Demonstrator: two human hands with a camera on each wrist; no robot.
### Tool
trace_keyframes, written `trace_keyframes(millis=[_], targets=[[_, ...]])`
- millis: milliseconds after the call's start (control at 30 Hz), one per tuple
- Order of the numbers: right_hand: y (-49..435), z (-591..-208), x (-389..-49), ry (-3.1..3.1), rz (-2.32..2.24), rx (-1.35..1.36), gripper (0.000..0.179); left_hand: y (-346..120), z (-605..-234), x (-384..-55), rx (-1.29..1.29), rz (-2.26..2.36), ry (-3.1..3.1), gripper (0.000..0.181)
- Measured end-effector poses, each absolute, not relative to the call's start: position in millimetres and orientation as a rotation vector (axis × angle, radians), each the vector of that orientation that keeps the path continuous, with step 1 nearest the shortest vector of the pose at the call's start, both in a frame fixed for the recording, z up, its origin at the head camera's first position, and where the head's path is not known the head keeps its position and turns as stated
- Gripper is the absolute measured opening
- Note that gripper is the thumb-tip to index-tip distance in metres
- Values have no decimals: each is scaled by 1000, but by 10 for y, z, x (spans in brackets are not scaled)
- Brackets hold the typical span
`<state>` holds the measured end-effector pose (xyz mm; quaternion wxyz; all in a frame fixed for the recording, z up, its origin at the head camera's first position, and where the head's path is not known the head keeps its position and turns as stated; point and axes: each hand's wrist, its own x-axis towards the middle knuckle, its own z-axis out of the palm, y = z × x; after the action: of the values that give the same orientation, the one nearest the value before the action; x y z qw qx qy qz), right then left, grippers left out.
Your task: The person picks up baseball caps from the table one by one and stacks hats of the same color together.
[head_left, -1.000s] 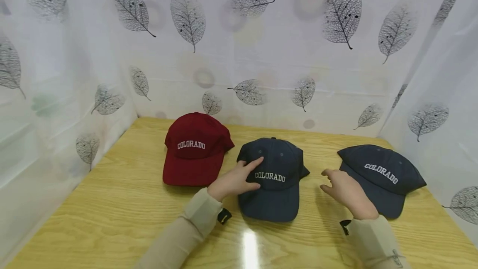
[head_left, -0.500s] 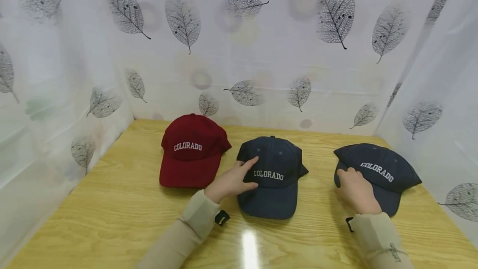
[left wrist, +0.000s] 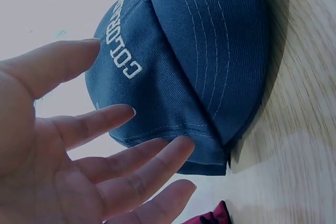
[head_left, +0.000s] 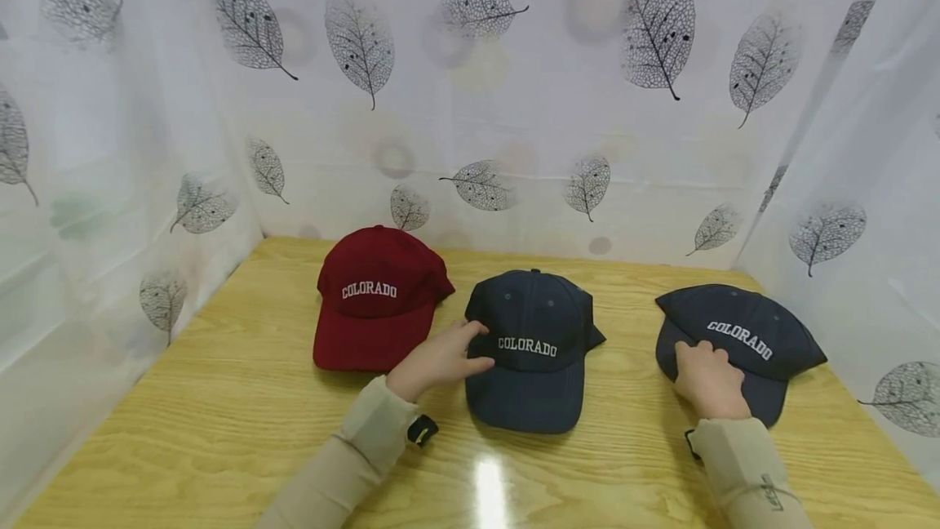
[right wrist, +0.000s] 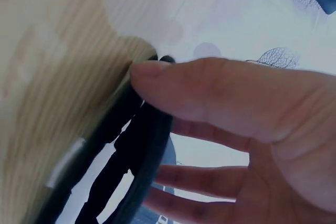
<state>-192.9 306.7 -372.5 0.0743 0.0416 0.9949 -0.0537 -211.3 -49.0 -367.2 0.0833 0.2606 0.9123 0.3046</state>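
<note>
Three baseball caps lettered COLORADO lie on a wooden table [head_left: 220, 423]. My right hand [head_left: 708, 378] pinches the brim of the right navy cap [head_left: 749, 308], which sits askew. In the right wrist view, the thumb [right wrist: 210, 87] presses the dark brim [right wrist: 152, 145] from one side, with other fingers behind it. My left hand [head_left: 436, 362] is spread beside the middle navy cap [head_left: 525, 398], its fingertips overlapping the cap's left side in the head view. Seen from the left wrist, these fingers [left wrist: 142, 177] are loosely extended before the navy cap [left wrist: 157, 77], gripping nothing.
The dark red cap [head_left: 374, 341] sits left of the middle one, close behind my left hand. A pale curtain [head_left: 529, 113] printed with leaves rises along the table's back edge [head_left: 631, 264] and both sides.
My right hand has moved right onto the right cap's brim and taken hold of it. The left hand has drawn back slightly to the left from the middle cap's front.
</note>
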Motion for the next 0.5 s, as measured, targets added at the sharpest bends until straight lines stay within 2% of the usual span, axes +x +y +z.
trace_keyframes(millis=[133, 367, 500], targets=[[3098, -3738, -1940, 2962, -172, 145, 41, -500, -3654, -2109, 787, 913, 2725, 45], [3097, -3719, -1926, 3104, -93, 47, 16, -503, -3637, -2098, 781, 912, 2725, 43], [3071, -3687, -1923, 3193, -33, 47, 12, -501, -3626, -2092, 780, 911, 2729, 43]])
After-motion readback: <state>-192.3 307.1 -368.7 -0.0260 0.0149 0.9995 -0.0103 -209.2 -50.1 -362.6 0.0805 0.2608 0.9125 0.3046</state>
